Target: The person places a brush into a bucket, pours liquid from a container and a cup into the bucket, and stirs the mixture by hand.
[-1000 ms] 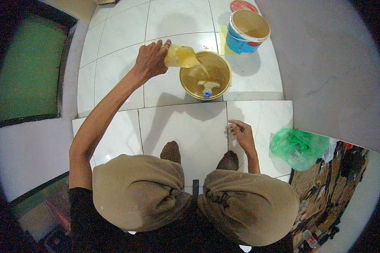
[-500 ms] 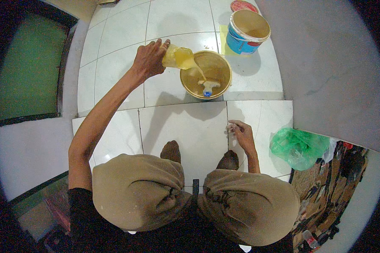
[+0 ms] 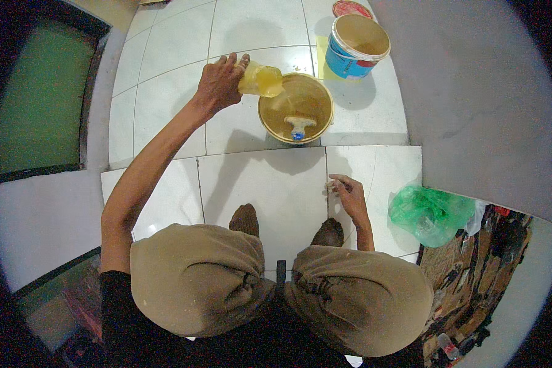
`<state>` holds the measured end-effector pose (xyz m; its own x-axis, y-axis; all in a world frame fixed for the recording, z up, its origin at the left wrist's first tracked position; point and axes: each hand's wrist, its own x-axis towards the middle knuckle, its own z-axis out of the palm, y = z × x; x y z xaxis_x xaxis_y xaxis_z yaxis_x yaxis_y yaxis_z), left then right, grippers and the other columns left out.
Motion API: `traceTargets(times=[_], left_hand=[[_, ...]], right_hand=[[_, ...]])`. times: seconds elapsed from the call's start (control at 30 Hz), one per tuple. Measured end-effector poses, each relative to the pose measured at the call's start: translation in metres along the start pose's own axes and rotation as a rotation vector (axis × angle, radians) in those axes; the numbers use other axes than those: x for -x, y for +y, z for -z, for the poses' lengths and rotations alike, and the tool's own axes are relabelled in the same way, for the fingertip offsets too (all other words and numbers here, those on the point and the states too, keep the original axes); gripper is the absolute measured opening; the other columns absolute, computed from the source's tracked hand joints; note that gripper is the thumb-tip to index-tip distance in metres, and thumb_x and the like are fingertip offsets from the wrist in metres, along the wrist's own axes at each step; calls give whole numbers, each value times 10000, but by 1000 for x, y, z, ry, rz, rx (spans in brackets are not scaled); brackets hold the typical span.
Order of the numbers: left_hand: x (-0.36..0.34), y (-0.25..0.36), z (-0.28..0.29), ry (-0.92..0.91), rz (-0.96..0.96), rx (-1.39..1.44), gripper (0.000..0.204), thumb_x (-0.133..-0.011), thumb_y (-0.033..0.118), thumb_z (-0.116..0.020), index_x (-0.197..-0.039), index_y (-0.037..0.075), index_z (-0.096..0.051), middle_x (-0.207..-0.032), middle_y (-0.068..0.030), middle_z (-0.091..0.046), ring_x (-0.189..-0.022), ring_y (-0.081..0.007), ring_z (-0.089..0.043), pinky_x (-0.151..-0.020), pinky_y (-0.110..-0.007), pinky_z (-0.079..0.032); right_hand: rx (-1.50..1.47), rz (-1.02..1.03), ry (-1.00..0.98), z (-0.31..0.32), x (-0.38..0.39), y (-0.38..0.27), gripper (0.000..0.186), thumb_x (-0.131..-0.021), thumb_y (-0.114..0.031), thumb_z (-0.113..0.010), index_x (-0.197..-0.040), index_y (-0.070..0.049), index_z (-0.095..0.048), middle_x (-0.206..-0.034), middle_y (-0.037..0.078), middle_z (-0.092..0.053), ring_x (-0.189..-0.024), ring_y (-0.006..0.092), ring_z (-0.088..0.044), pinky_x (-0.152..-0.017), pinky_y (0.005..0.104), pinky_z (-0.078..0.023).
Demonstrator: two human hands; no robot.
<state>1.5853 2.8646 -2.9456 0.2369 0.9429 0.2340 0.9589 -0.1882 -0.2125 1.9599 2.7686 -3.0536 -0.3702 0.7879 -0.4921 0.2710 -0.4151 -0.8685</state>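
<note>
My left hand (image 3: 222, 81) grips a yellowish see-through cup-like container (image 3: 260, 81) from its left side. The container lies tilted on its side, its mouth at the left rim of a bucket (image 3: 262, 124) with a tan inside. A faint streak shows below its mouth. Within the bucket rests a pale piece with a blue end (image 3: 299, 127); its kind is hard to make out. My right hand (image 3: 351, 195) hangs over the tiles above my right foot, fingers bent and apart, holding nothing that I can see.
A blue-and-white bucket (image 3: 348, 63) stands on a yellow sheet (image 3: 323, 65) at the far right, near a red lid (image 3: 351, 8). A green plastic bag (image 3: 428, 211) lies by the right wall, beside flattened cardboard (image 3: 472, 276). A low step edge crosses the tiled floor (image 3: 257, 178).
The stream running from the container into the bucket has thinned to a faint streak. My left hand stays tilted at the bucket's left rim; my right hand has hardly moved.
</note>
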Motion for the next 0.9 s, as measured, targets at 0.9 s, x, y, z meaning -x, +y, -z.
traceTargets(times=[0.9], left_hand=[[7,-19,-13,-180,91,-79,710,-596,186,-682,-1236,75,-394,-1142,-180,-489,-996,-292,-517,-754,-429,-449]], right_hand=[[93,76,-43,-49,-21,-3,247,-870,-128,-468,-1038,8,-587,-864,108,-642,-736,141,-574,-699,266,-466]])
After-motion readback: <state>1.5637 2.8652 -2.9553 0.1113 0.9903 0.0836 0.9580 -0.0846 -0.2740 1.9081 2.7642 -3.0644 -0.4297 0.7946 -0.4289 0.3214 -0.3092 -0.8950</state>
